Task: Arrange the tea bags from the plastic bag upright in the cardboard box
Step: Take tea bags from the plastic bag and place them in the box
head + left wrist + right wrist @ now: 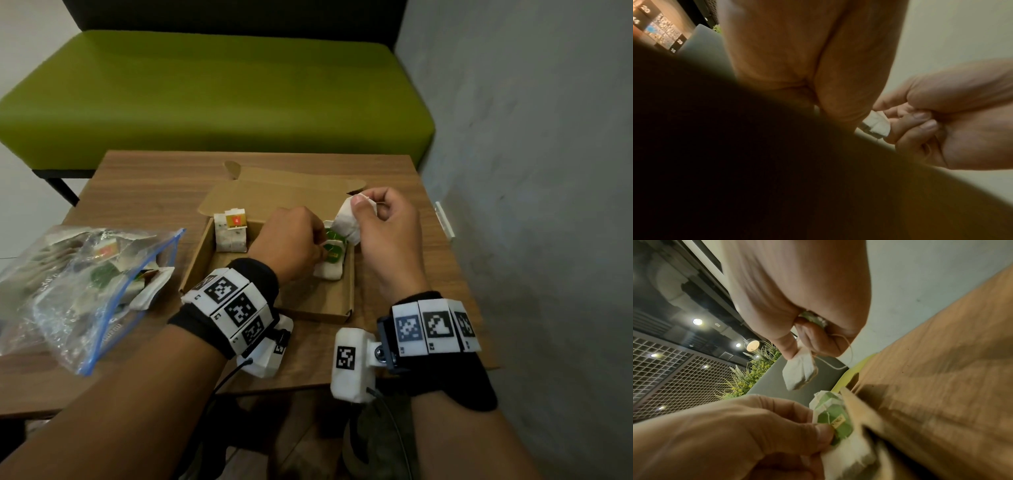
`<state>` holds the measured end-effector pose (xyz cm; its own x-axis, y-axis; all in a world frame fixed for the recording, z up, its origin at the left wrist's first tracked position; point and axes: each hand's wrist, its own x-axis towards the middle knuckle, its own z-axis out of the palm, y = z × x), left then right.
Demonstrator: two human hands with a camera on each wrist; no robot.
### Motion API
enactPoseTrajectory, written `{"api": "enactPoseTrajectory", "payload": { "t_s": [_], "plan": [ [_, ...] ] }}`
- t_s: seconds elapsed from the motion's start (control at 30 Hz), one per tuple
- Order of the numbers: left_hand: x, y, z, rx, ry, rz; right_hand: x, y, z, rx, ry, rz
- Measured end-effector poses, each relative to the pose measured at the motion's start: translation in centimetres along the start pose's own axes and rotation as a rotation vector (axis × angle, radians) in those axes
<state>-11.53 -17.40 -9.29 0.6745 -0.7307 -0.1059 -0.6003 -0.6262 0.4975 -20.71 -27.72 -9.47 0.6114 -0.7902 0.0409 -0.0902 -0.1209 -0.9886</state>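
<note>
An open cardboard box lies on the wooden table. Tea bags with a red and yellow tag stand upright in its far left corner. My left hand reaches into the box and pinches the green-tagged tea bags against the right wall; in the right wrist view my thumb lies on the green tag. My right hand holds a white tea bag by its top, just above the box's far right corner. That tea bag hangs with its string loose. The plastic bag of tea bags lies at the left.
The box's lid flap lies open at the far side. A green bench stands behind the table and a grey wall runs along the right. A small white object sits at the table's right edge.
</note>
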Motion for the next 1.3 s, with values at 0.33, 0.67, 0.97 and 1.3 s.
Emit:
{"api": "enactPoseTrajectory", "payload": {
  "t_s": [0.33,0.67,0.97,1.3],
  "plan": [
    [1.4,0.0,1.1,-0.024,0.053,-0.015,0.1,0.5,-0.3,0.018,0.017,-0.001],
    [0.5,-1.2,-3.2,-0.148,0.122,-0.019,-0.3,0.0,-0.2,0.06,-0.135,-0.014],
    [-1.9,-2.1,-3.7,-0.425,0.126,0.129,-1.1,-0.9,1.1,0.211,-0.242,0.107],
    [-2.1,-3.1,-5.5,-0.8,0.341,-0.003,-1.8,-0.8,1.2,0.03,-0.39,0.102]
  ]
}}
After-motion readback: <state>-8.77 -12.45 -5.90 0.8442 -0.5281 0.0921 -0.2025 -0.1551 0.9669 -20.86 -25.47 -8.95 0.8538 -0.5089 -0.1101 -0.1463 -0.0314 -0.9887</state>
